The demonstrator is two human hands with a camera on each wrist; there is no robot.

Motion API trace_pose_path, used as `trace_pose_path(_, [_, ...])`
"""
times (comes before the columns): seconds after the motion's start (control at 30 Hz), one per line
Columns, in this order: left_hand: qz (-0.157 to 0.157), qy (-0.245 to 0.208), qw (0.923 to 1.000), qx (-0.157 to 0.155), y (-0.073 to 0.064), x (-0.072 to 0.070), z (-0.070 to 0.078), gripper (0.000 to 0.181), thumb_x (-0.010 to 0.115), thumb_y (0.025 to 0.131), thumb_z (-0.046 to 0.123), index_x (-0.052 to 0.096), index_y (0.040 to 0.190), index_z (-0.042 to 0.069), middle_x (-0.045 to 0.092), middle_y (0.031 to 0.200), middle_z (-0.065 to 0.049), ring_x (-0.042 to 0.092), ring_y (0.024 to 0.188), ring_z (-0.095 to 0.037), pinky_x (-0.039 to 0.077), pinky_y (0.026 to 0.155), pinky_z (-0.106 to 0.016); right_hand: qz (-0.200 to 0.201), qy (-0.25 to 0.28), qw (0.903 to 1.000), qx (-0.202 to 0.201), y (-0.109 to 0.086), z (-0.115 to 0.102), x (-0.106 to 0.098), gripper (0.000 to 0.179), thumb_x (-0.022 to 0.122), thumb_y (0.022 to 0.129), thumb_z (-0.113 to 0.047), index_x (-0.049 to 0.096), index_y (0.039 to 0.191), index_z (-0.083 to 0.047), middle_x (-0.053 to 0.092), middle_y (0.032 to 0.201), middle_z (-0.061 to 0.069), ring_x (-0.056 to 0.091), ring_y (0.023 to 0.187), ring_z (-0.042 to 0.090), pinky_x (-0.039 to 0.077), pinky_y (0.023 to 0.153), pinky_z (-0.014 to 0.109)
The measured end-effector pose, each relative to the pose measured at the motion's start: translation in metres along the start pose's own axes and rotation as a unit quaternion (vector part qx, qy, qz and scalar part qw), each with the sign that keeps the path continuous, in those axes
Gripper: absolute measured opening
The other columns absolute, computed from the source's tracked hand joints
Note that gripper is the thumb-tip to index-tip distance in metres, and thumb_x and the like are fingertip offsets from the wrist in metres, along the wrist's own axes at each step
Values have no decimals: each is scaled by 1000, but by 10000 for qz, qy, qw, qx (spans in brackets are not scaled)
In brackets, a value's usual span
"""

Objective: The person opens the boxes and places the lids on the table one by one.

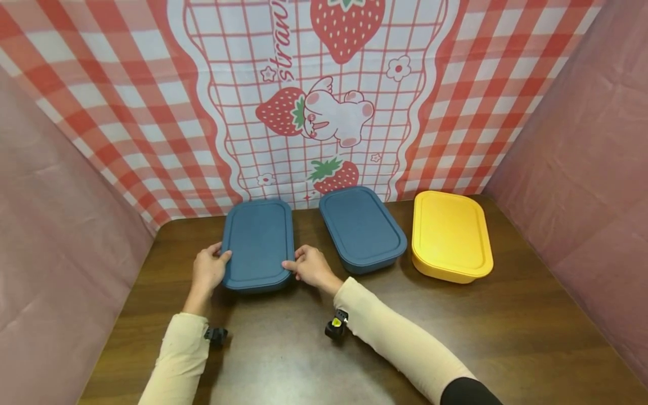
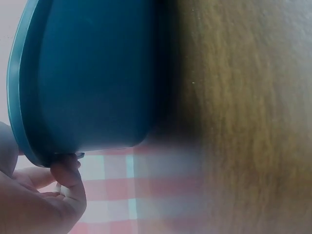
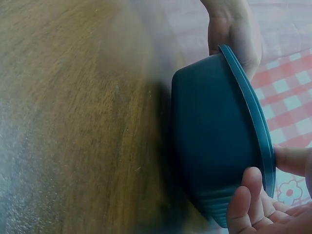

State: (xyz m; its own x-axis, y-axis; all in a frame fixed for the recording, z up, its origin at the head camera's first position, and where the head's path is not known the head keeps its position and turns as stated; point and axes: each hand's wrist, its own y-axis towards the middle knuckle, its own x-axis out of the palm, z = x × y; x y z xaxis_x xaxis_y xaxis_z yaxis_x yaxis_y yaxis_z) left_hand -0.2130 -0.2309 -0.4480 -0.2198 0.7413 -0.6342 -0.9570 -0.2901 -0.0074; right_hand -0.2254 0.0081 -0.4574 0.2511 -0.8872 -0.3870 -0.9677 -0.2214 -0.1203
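Note:
A dark blue lidded food container (image 1: 258,242) stands on the wooden table with its lid on. My left hand (image 1: 208,268) grips its left edge, thumb over the lid's rim and fingers below. On the opposite side my right hand (image 1: 313,266) pinches the rim, with the thumb lying on top of the lid. In the left wrist view, fingers (image 2: 66,173) bend under the overhanging lip of the container (image 2: 92,73). The right wrist view shows fingertips (image 3: 251,180) against the container's side wall (image 3: 209,117), just beneath the rim.
To the right stand a second blue lidded container (image 1: 361,228), turned at an angle, and a yellow lidded container (image 1: 451,236). A strawberry-print checked cloth (image 1: 324,67) hangs behind the wooden table (image 1: 283,349). Pink curtains (image 1: 572,140) line both sides.

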Motion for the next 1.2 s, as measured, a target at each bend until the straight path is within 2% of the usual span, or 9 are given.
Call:
trace_pose_path(0.33, [-109,-15,9999,-130,0,2,-6,46,53,99,18,49,136,-9,54,123,-31,50,118,-41,37,104,-50,-89,211,9997,74,-2,1,3,32,75,86,-18,56,99,4,63,67,4,52,47,9,43,46,19])
trace_pose_path(0.53, [-240,58,9996,-146,0,-1,-5,48,51,100,19,46,139,-9,52,127,-31,47,123,-42,35,108,-52,-152,242,9996,12,-2,3,4,32,73,87,-18,54,102,4,60,65,3,51,47,9,43,45,19])
trace_pose_path(0.57, [-259,76,9995,-133,0,-1,-5,48,51,100,19,45,139,-9,52,128,-32,47,124,-43,35,108,-52,-161,220,9996,-10,-3,3,4,32,72,88,-18,54,102,4,59,64,2,51,46,9,43,44,18])
trace_pose_path(0.6, [-169,142,9998,-13,-1,0,-7,52,50,101,28,47,138,-9,53,126,-31,49,122,-43,37,106,-51,-166,193,9997,-43,-3,4,4,31,72,89,-18,53,102,3,58,63,1,50,46,8,43,44,18])
trace_pose_path(0.67, [-188,267,9995,35,-1,0,-8,53,50,101,28,47,138,-9,53,127,-33,49,123,-45,37,106,-52,-180,135,9997,-87,-3,5,6,30,70,90,-18,52,101,2,56,62,0,50,45,8,42,44,18])
trace_pose_path(0.8, [-148,464,9986,188,-2,2,-7,51,50,101,27,48,137,-10,53,125,-36,49,121,-48,38,104,-54,-182,102,9997,-162,-4,8,7,28,69,91,-18,51,100,1,56,61,0,50,44,8,42,44,19])
trace_pose_path(0.83, [-251,449,9986,100,-2,1,-6,48,51,100,18,46,138,-10,51,127,-37,47,123,-49,36,106,-55,-183,91,9996,-175,-4,8,7,28,69,91,-18,51,100,1,56,61,0,50,44,8,42,44,19])
trace_pose_path(1.2, [-193,454,9987,84,-1,3,-8,47,51,100,19,47,138,-9,51,129,-36,46,126,-49,35,107,-55,-151,150,9996,-210,-4,11,9,29,68,91,-20,51,102,1,56,60,1,49,43,9,42,42,19])
